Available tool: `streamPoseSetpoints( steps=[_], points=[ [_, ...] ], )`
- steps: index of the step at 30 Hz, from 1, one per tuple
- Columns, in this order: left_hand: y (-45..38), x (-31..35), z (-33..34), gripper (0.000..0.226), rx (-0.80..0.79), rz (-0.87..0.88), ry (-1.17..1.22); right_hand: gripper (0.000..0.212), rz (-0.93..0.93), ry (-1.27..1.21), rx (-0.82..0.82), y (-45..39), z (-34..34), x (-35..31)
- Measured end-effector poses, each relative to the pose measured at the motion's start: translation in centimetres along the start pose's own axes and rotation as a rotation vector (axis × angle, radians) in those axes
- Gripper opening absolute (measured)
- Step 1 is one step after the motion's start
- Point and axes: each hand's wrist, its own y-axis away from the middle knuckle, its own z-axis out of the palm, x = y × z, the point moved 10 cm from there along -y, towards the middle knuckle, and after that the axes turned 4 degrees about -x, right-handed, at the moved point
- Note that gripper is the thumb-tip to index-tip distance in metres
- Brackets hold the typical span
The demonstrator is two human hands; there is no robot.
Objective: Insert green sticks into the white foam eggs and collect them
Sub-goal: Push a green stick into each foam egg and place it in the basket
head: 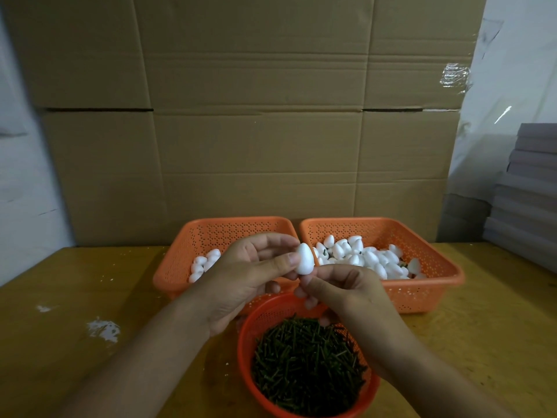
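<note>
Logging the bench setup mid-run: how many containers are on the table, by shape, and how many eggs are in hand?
Rectangular orange baskets: 2, left basket and right basket
Round orange basket with green sticks: 1
Foam egg in hand: 1, gripped by left hand
Total: 4

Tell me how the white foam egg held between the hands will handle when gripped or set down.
The white foam egg is probably very light: the left hand holds it by fingertips alone. Being foam, it likely dents under a hard grip. Its rounded, tapered shape would probably roll on the yellow table.
</note>
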Motion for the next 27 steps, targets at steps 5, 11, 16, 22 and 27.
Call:
streamPoseSetpoints(
  steps=[5,11,16,22,27],
  points=[
    [0.0,-0.1,-0.2,0.039,0.016,-0.002,-0.006,0.016,-0.003,-0.015,0.014,0.0,0.0,-0.1],
    [0.0,-0.2,-0.3,0.049,0.066,0.013,-0.039,0.016,-0.025,-0.059,0.077,0.0,-0.4,-0.4],
    [0.2,0.3,0.2,0.046,0.072,0.054,-0.079,0.018,-0.038,-0.008,0.053,0.1,-0.1,-0.5],
    [0.0,0.3,0.2,0.036,0.022,0.052,-0.081,0.018,-0.064,-0.001,-0.002,0.1,0.1,-1.0],
    [-0.1,0.0,0.7,0.034,-0.072,0.021,-0.004,0.025,-0.023,-0.037,-0.078,0.1,0.7,-0.6]
  ],
)
